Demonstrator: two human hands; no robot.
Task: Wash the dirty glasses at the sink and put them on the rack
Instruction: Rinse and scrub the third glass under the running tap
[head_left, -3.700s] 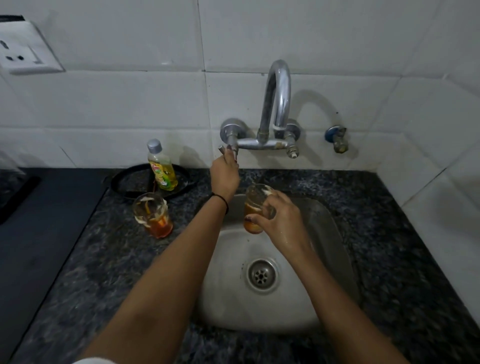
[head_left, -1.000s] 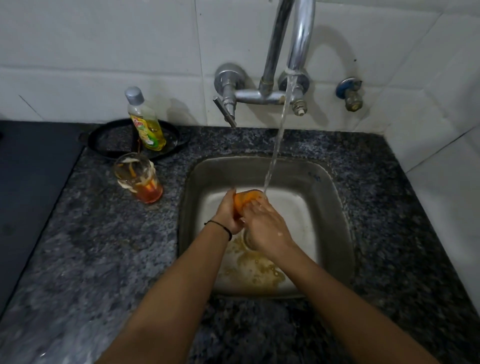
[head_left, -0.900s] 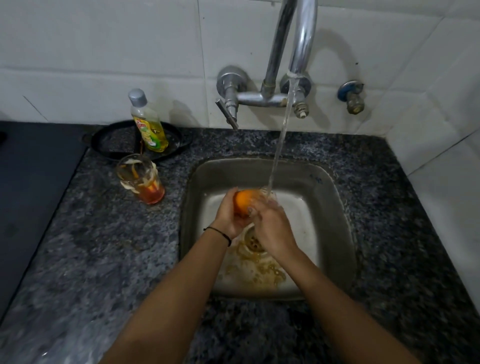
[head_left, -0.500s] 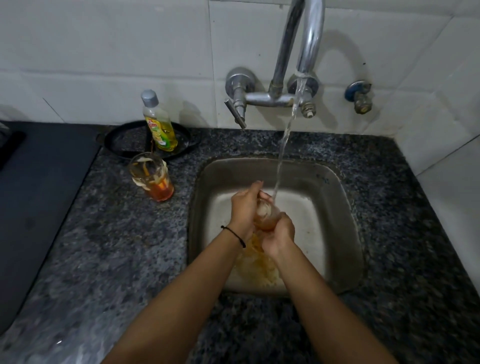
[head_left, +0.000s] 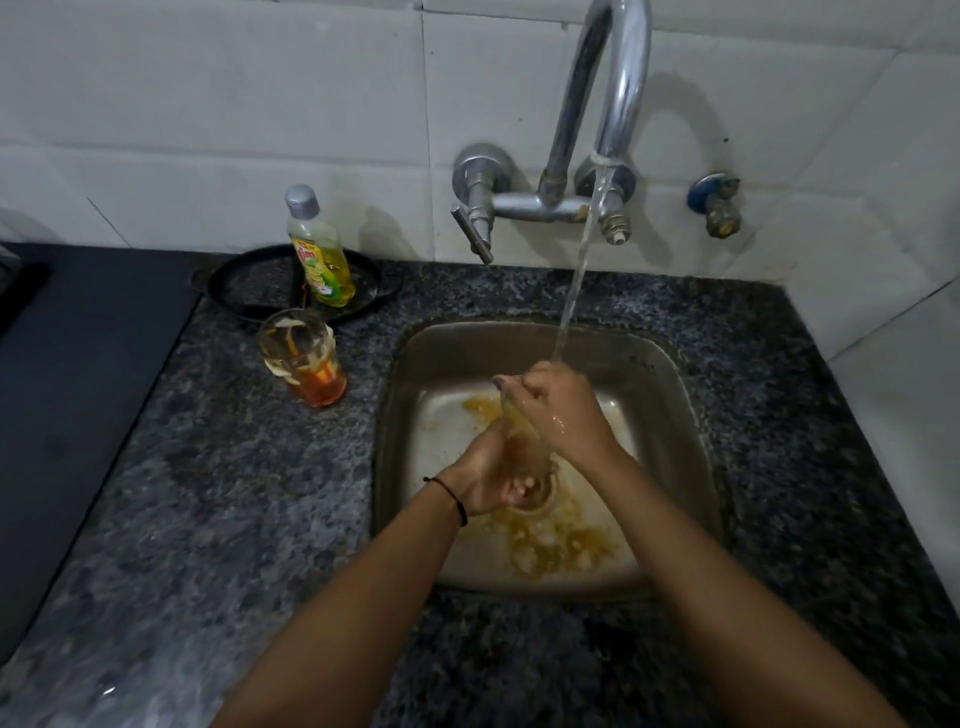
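left hand (head_left: 491, 475) gripping glass (head_left: 522, 440), right hand (head_left: 563, 410) curled round it

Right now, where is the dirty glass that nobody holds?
In the head view, the dirty glass stands on the granite counter left of the sink, near the dish soap bottle.

Overall: dim and greyish; my forearms darken toward the bottom of the frame.
Source: from the left of the frame; the curved chrome tap (head_left: 621, 78) throws its shadow rightward on the white tiled wall (head_left: 208, 104).
Glare: streaks on the tap, wet shine on my right hand (head_left: 563, 410).
Blur: the clear drinking glass (head_left: 522, 436) looks smeared.
Edges: tile joints bow; lower left corner soft.
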